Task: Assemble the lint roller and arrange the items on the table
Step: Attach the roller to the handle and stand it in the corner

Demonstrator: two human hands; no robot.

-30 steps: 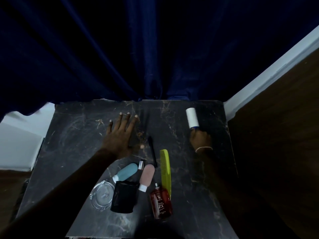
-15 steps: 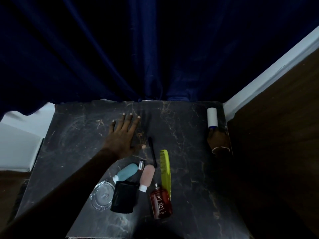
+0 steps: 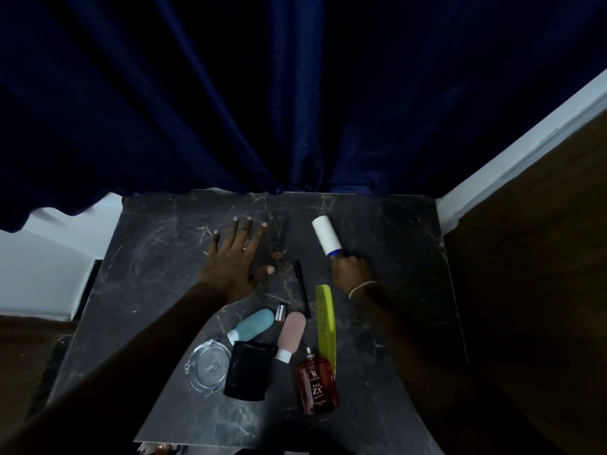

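Observation:
A white lint roller (image 3: 325, 235) with a blue collar lies angled on the dark marble table (image 3: 394, 323), its roll pointing away from me. My right hand (image 3: 350, 270) is closed around its handle, which is hidden in the fist. My left hand (image 3: 234, 257) rests flat on the table left of centre, fingers spread, holding nothing. Nearer me lie a yellow-green comb (image 3: 325, 325), a thin black stick (image 3: 301, 287), a pink tube (image 3: 290, 336), a teal tube (image 3: 253, 326), a small silver cap (image 3: 280, 312), a red perfume bottle (image 3: 318, 385), a black pouch (image 3: 249, 371) and a glass ashtray (image 3: 208, 367).
A dark blue curtain (image 3: 262, 110) hangs right behind the table's far edge. A white ledge (image 3: 525, 149) and brown wooden panel (image 3: 542, 274) border the right side. A white surface (image 3: 42, 274) sits to the left.
My right hand carried the lint roller out toward the table's right edge, then back left toward the middle. The left hand stayed flat in place.

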